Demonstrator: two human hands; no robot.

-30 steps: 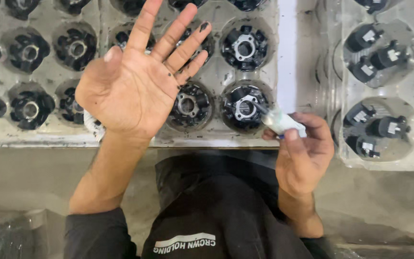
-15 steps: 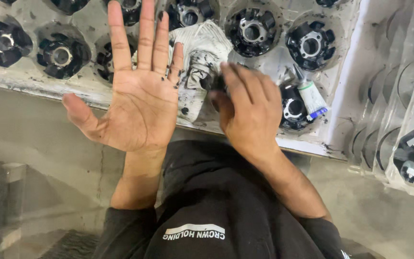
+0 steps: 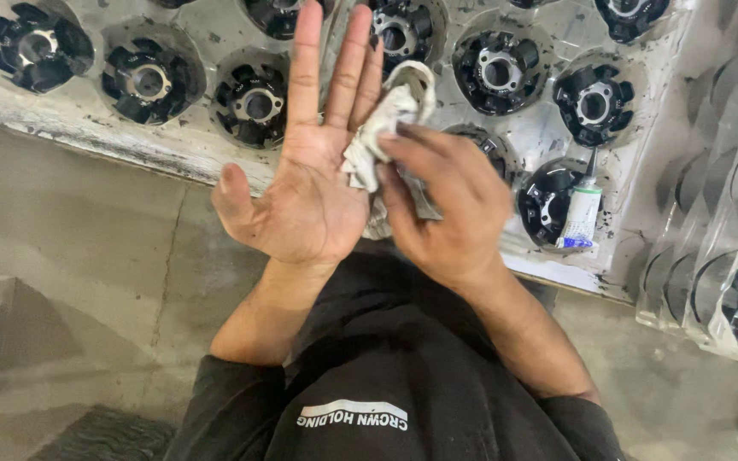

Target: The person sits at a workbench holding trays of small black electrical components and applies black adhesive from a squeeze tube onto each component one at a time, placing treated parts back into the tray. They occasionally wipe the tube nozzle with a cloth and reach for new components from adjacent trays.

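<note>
Two hands (image 3: 309,196), one rag (image 3: 383,119), one tube (image 3: 582,215).

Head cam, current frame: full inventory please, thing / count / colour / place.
moulded tray: one, clear and grimy, across the top.
round slotted parts: about eleven in view, black with metal centres, one per tray pocket.
small tube: one, white with blue end, lying in a tray pocket at right.
side trays: at least two, clear, far right, a few dark parts in them.
floor: grey concrete, below the tray.
rag: one, off-white and stained, between the hands.
left hand: open, palm up.
right hand: presses the rag to the left palm.
</note>
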